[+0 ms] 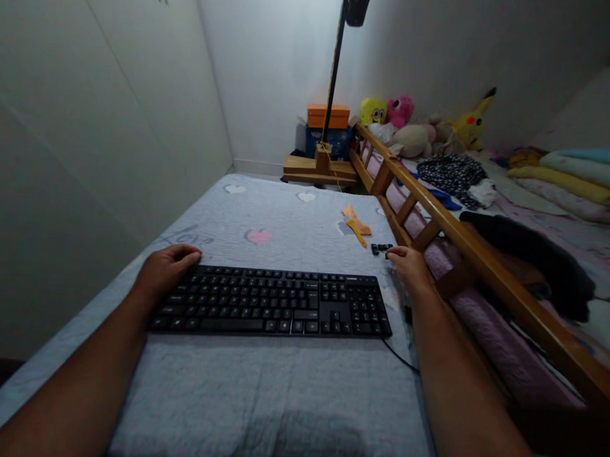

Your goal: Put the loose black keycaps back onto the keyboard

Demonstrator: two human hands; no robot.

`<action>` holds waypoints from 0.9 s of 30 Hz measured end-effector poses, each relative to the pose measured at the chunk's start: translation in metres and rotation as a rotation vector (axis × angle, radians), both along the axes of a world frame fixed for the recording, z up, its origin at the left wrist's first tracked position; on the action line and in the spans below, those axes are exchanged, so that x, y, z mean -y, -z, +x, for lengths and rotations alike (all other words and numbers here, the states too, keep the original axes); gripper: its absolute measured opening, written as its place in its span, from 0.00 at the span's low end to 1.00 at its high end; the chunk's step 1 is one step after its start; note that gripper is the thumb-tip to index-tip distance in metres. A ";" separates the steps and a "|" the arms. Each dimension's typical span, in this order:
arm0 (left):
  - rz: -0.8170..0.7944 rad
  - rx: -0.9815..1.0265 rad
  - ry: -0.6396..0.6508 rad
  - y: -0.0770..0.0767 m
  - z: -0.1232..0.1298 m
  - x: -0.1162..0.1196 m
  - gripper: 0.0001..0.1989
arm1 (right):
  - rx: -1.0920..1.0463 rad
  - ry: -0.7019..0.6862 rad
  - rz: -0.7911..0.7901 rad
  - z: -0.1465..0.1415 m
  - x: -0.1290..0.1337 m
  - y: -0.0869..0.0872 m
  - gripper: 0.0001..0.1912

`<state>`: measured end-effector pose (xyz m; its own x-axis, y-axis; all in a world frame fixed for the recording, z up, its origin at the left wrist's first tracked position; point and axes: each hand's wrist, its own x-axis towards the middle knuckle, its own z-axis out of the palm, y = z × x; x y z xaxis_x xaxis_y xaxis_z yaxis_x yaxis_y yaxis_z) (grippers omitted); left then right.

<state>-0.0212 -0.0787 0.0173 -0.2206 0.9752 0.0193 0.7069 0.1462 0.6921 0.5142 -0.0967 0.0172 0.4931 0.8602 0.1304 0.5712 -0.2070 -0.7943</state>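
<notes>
A black keyboard (262, 304) lies flat on the quilted cloth, and some of its key spots at the right look bare or darker. My left hand (166, 270) is closed over its far left corner, fingers together. Beyond the keyboard's right end, my right hand (408, 267) pinches a small black keycap (387, 256) just above the cloth. Beside those fingertips sit several loose black keycaps (379, 248) in a small group. A yellow-handled brush (355, 231) lies partly on an orange cloth (364, 228), left of and behind the keycaps.
The keyboard's cable (400, 357) runs off its near right side. A wooden bed rail (435, 213) borders the surface on the right, close to my right arm. A lamp pole (334, 76) on a wooden base (302, 167) stands at the back. White cabinet doors (113, 115) rise at left.
</notes>
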 end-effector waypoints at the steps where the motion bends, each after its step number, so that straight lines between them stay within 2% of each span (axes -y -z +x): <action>1: 0.004 -0.004 0.001 0.000 0.000 0.000 0.25 | -0.010 -0.017 0.006 -0.002 0.006 -0.005 0.12; 5: 0.020 -0.009 0.010 0.000 0.000 0.000 0.24 | -0.042 -0.102 -0.004 -0.014 0.033 -0.032 0.13; 7: 0.024 -0.002 0.010 0.000 0.000 -0.001 0.24 | -0.078 -0.211 -0.042 -0.024 0.048 -0.045 0.13; 10: 0.031 0.013 0.009 -0.001 0.000 0.000 0.23 | -0.114 -0.322 -0.072 -0.040 0.067 -0.055 0.12; 14: 0.028 0.031 0.010 -0.002 0.001 0.000 0.25 | -0.169 -0.423 -0.109 -0.058 0.081 -0.049 0.09; 19: 0.013 0.025 0.005 -0.002 0.002 0.000 0.26 | -0.170 -0.490 -0.182 -0.071 0.086 -0.037 0.07; 27: 0.012 -0.010 0.006 -0.003 0.002 0.002 0.26 | 0.076 -0.508 -0.076 -0.066 0.087 -0.026 0.05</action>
<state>-0.0187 -0.0803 0.0207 -0.2146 0.9762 0.0327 0.7144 0.1340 0.6868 0.4484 -0.1832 0.0429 0.0027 0.9970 0.0774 0.6699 0.0556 -0.7404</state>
